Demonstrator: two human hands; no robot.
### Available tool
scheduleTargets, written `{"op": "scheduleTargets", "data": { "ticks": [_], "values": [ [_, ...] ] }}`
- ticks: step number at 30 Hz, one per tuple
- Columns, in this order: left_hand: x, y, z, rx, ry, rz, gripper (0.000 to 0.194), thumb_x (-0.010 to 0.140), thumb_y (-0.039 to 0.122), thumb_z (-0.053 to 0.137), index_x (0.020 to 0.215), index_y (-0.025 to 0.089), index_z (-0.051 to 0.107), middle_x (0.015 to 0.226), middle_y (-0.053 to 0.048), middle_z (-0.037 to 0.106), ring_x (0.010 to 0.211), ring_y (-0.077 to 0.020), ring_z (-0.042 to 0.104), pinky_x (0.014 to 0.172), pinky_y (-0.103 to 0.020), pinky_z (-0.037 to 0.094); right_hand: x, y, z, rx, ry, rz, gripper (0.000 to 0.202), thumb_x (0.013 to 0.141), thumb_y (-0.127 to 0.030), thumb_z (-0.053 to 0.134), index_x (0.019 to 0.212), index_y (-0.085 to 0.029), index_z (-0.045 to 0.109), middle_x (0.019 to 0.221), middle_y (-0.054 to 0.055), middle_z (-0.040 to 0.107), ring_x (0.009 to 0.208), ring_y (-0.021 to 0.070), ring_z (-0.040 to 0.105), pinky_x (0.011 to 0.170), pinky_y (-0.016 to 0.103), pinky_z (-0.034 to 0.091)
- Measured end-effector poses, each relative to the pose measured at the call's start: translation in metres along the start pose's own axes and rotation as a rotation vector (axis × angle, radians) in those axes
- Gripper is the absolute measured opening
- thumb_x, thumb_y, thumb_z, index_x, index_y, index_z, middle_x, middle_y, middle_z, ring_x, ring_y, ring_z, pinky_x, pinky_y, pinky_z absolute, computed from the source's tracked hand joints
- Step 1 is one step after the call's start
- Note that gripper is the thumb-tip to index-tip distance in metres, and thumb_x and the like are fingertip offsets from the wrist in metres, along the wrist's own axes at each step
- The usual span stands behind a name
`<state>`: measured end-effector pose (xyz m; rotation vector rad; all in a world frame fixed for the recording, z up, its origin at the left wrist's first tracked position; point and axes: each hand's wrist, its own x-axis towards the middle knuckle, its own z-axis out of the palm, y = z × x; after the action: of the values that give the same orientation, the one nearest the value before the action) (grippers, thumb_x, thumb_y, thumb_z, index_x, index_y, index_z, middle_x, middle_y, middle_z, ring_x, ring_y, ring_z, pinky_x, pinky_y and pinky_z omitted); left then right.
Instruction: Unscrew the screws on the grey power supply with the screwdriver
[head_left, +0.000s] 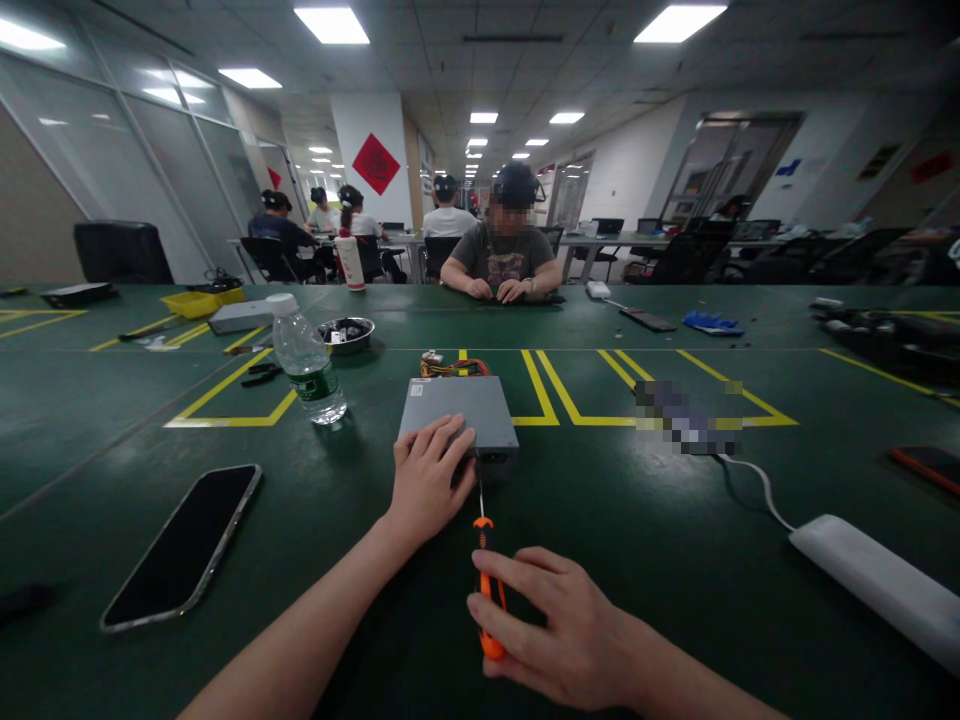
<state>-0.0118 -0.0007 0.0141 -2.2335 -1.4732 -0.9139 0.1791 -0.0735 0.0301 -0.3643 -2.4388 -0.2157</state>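
Note:
A grey metal computer power supply (489, 405) lies flat on the green table, its bundle of coloured cables (457, 367) at the far side. My left hand (431, 480) holds it at the near left, fingers across the top and thumb down by the front face. In my right hand (559, 625) is a screwdriver (487, 590) with an orange and black handle, gripped between thumb and fingers. Its thin shaft points away from me, and the tip meets the near face of the power supply close to my left thumb. Any screw there is too small to make out.
A water bottle (311, 370) and a metal bowl (349, 335) of small parts stand left of the power supply. Nearer lies a phone (184, 550). On the right are a white power strip (877, 580) and its cable. Another person (506, 245) sits opposite.

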Motion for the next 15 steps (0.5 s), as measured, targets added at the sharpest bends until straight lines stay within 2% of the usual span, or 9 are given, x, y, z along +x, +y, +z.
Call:
{"op": "scheduleTargets", "data": {
  "ticks": [4,6,11,15],
  "values": [
    [-0.0002,0.0002,-0.0002,-0.003,-0.006,-0.004,0.029,0.085,0.03,0.049,0.113,0.026,0.055,0.126,-0.005,0.055,0.118,-0.0236,0.047,0.092,-0.042,0.029,-0.0015,0.0015,0.0046,0.007,0.04,-0.011,0.024,0.093,-0.033,0.045,0.092,-0.012,0.056,0.1,0.017,0.065,0.082,0.0169,0.065,0.073,0.029,0.051],
    [-0.0001,0.0005,-0.0008,-0.003,-0.005,-0.006,0.028,0.086,0.03,0.048,0.113,0.026,0.054,0.126,-0.004,0.056,0.118,-0.0232,0.047,0.092,-0.042,0.029,-0.002,0.0013,0.0053,0.029,0.034,0.0,0.025,0.093,-0.034,0.043,0.093,-0.013,0.056,0.1,0.017,0.065,0.081,0.0172,0.065,0.072,0.03,0.052],
    [0.0,0.0007,-0.0014,-0.004,-0.009,-0.006,0.028,0.086,0.03,0.047,0.113,0.025,0.054,0.127,-0.004,0.055,0.117,-0.0231,0.047,0.092,-0.042,0.028,0.0005,0.0001,0.0005,0.028,-0.012,0.002,0.028,0.095,-0.032,0.037,0.108,-0.014,0.055,0.104,0.016,0.064,0.086,0.0185,0.064,0.07,0.032,0.052],
    [0.0002,0.0009,-0.0017,-0.005,-0.004,-0.008,0.028,0.085,0.029,0.049,0.112,0.025,0.055,0.126,-0.005,0.056,0.117,-0.0237,0.048,0.092,-0.043,0.029,-0.0031,0.001,0.0039,0.012,0.067,0.004,0.022,0.093,-0.032,0.045,0.095,-0.014,0.057,0.099,0.015,0.066,0.075,0.0157,0.065,0.071,0.03,0.051]
  ]
}}
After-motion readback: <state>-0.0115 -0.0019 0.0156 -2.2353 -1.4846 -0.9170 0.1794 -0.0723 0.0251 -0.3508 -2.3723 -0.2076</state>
